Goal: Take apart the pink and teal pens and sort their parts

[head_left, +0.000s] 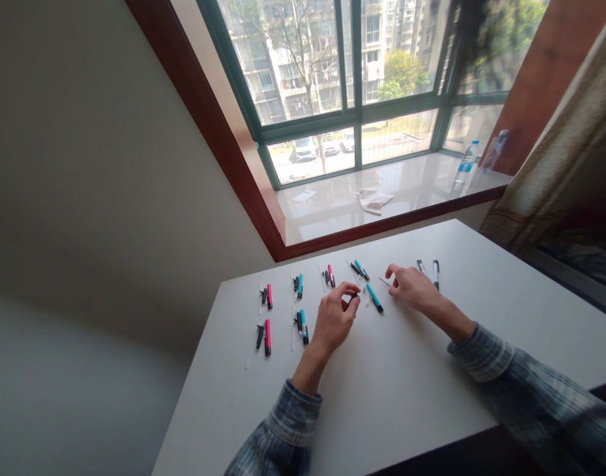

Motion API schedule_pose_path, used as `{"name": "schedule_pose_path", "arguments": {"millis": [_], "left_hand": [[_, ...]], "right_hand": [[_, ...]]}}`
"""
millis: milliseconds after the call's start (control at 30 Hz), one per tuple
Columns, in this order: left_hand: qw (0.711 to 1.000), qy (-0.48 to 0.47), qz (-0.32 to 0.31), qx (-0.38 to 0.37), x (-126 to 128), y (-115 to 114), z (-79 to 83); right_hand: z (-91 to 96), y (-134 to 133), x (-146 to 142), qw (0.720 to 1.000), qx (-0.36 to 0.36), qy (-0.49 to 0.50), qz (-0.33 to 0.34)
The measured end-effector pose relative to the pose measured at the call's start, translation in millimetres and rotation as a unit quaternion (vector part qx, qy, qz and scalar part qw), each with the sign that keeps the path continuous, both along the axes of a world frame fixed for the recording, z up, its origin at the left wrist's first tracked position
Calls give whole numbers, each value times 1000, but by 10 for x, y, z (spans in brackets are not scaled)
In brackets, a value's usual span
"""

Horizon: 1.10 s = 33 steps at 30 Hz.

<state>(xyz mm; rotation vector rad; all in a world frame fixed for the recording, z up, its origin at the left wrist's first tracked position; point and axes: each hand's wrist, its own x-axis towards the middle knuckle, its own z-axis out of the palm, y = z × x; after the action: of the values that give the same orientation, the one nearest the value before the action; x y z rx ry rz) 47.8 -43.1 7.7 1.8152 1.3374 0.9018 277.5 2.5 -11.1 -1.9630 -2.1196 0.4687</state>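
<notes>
My left hand (335, 317) is closed, thumb and fingertips pinching a small black pen part (353, 297) just above the white table. To its right, a teal pen barrel (375, 299) with a black end lies on the tabletop, some tiny pieces (366, 297) beside it. Past the barrel, my right hand (413, 289) pinches a thin white pen refill (384, 281) that points up to the left. Behind my left hand lies a teal barrel (361, 270) with a black pen part (355, 268) alongside.
Several groups of pen parts lie left, including pink barrels (268, 337) and a teal barrel (303, 326). Two pens (436, 272) (421, 265) rest behind my right hand. On the windowsill (327, 221) are a cloth (374, 200) and a water bottle (466, 162).
</notes>
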Motion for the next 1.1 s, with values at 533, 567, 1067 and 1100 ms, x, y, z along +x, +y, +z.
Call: {"name": "schedule_pose_path", "arguments": {"millis": [533, 567, 1067, 1100], "left_hand": [[1000, 17, 4, 14, -24, 17, -6], [999, 25, 6, 19, -20, 17, 2], [996, 40, 4, 77, 87, -2, 149], [996, 39, 3, 77, 85, 0, 147]], "right_hand": [[44, -75, -117, 992, 10, 124, 21], [47, -92, -160, 989, 8, 144, 30], [36, -329, -659, 992, 61, 3, 110], [40, -328, -657, 991, 61, -3, 115]]}}
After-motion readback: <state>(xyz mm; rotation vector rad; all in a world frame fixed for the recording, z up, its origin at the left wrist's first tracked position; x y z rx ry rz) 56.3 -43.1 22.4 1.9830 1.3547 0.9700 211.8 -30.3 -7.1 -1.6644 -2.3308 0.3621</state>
